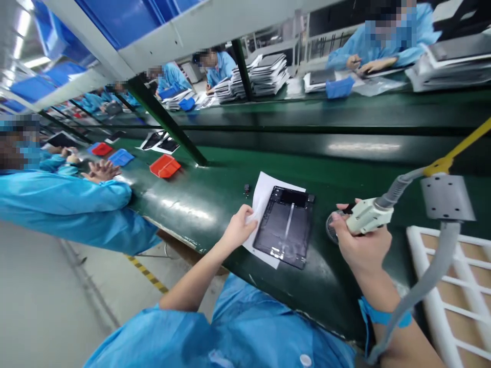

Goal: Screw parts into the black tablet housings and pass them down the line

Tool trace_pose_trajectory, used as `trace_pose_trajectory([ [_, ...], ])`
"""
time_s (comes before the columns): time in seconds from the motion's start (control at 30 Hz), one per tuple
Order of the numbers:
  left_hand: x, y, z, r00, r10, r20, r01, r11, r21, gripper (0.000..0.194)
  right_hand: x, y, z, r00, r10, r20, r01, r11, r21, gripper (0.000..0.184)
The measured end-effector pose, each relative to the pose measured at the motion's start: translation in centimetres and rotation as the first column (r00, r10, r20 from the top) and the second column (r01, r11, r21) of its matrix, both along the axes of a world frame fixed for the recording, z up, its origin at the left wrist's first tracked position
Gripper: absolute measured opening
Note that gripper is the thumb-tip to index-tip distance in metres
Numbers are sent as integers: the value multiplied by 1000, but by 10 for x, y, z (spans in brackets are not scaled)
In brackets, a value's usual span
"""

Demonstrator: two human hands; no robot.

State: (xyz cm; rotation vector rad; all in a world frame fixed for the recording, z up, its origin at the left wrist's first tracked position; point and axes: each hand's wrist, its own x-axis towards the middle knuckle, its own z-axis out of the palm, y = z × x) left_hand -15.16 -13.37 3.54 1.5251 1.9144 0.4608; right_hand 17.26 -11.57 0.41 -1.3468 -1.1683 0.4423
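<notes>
A dark tablet back shell (286, 225) lies on a white sheet (264, 191) on the green conveyor belt (199, 199). My left hand (240, 227) pinches the sheet's near left edge, beside the shell. My right hand (358, 240) is wrapped round a white hand tool (366, 215) with a grey hose (422, 286), held just right of the shell over a small round dark part (330, 227). A small black piece (246, 188) sits on the belt left of the sheet.
A co-worker in a blue coat (65, 204) stands at my left, hands near red tray (164, 166) and blue tray (120, 157). Other people work across the line by stacks of shells (268, 74). A white rack (441, 286) is at my right.
</notes>
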Motion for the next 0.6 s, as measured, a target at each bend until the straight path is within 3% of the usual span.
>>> trace_pose_trajectory([
  [0.1,6,8,-1,996,-69,56,70,997,-23,79,-1,2,5,999,-36,40,34,998,51,31],
  [0.17,10,10,-1,985,-136,-109,146,985,94,101,-2,3,5,997,-46,59,43,998,55,30],
  [0.27,14,7,-4,901,-84,-426,213,940,266,99,-2,2,5,995,-14,96,12,1000,24,31],
  [0.33,17,4,-12,844,-45,-534,240,922,303,97,-2,-2,5,992,17,122,-16,1000,-8,33],
  [0.47,22,0,-37,820,-128,-558,299,927,226,102,-3,-9,8,988,65,144,-53,995,-86,47],
  [0.6,11,7,-53,842,-89,-532,258,933,252,66,-7,-12,18,993,99,61,-92,990,-106,52],
])
